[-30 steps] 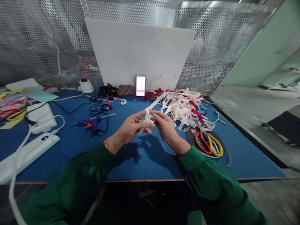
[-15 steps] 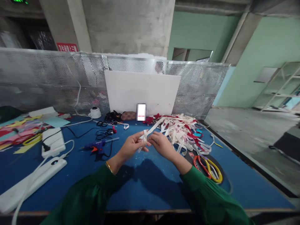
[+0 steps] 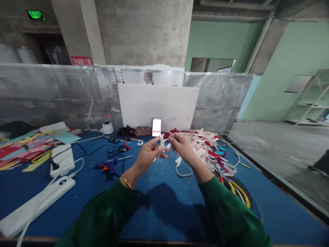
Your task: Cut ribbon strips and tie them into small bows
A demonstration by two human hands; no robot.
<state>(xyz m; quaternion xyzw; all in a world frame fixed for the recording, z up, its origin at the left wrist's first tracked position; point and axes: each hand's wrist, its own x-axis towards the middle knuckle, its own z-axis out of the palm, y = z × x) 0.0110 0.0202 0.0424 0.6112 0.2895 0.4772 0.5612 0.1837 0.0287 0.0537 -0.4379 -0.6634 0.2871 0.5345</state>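
Note:
My left hand (image 3: 149, 153) is closed on a white ribbon (image 3: 162, 140), which wraps around its fingers. The ribbon stands up between thumb and forefinger, and its lower end shows below them. Just to the right, a little apart from it, my right hand (image 3: 180, 145) has thumb and forefinger pinched together. What lies between those fingertips is too small to make out. Behind and beside my right hand spreads a heap of white, pink and red ribbons (image 3: 203, 145). One pale ribbon loop (image 3: 183, 175) lies on the blue table below my right wrist.
A blue glue gun (image 3: 108, 166) and a dark cable lie left of my hands. Farther left are white power strips (image 3: 38, 207) and coloured sheets (image 3: 19, 147). A lit phone (image 3: 156, 127) leans against a white board (image 3: 158, 103). Yellow-handled pliers (image 3: 241, 193) lie near my right forearm.
My right hand has drawn up and away from the ribbon in my left hand, leaving a gap. The pale loop now shows on the table. The view has tilted upward slightly.

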